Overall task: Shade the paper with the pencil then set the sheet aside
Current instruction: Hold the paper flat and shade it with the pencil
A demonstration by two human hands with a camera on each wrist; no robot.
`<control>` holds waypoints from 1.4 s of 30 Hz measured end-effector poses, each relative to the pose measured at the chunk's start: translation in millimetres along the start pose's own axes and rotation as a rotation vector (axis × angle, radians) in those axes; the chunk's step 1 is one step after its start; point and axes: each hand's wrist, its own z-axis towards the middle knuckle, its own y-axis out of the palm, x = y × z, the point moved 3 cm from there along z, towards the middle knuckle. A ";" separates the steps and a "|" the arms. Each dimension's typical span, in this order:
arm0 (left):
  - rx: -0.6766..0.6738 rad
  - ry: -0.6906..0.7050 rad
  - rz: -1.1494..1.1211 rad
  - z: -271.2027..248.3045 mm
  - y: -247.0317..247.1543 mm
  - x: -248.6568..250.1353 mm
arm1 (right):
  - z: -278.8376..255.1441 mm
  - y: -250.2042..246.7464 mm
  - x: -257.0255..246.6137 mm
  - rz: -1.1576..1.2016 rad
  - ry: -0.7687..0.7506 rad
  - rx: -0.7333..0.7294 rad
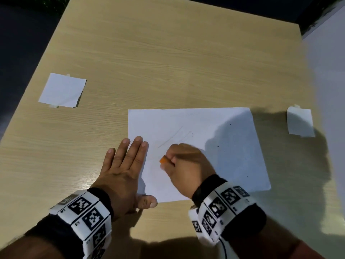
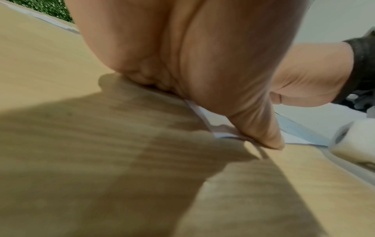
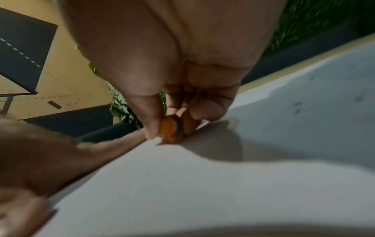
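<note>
A white sheet of paper point(image 1: 214, 139) lies on the wooden table point(image 1: 149, 62), with faint pencil strokes near its middle. My left hand point(image 1: 127, 165) lies flat with straight fingers, pressing the sheet's left edge; its thumb point(image 2: 261, 128) holds down the near corner. My right hand point(image 1: 184, 161) is curled round a short orange pencil point(image 1: 164, 159), whose orange end point(image 3: 172, 129) shows between thumb and fingers, down at the paper point(image 3: 202, 184). The pencil's tip is hidden by the fingers.
A small white paper square point(image 1: 63, 90) is taped to the table at the left. Another small taped paper piece point(image 1: 300, 121) sits at the right. The table's right edge borders a pale floor point(image 1: 328, 81). Dark ground lies beyond the left edge.
</note>
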 end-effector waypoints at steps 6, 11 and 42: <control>-0.002 0.010 -0.006 0.6 0.3 -1.1 | 14.3 -38.2 47.6 -0.093 0.258 0.126; -0.020 -0.015 0.008 0.6 0.5 0.1 | 3.3 7.5 -21.3 -0.075 -0.095 -0.133; 0.032 0.040 -0.065 -1.0 -0.5 -3.3 | 19.1 -26.4 32.0 -0.089 0.260 0.068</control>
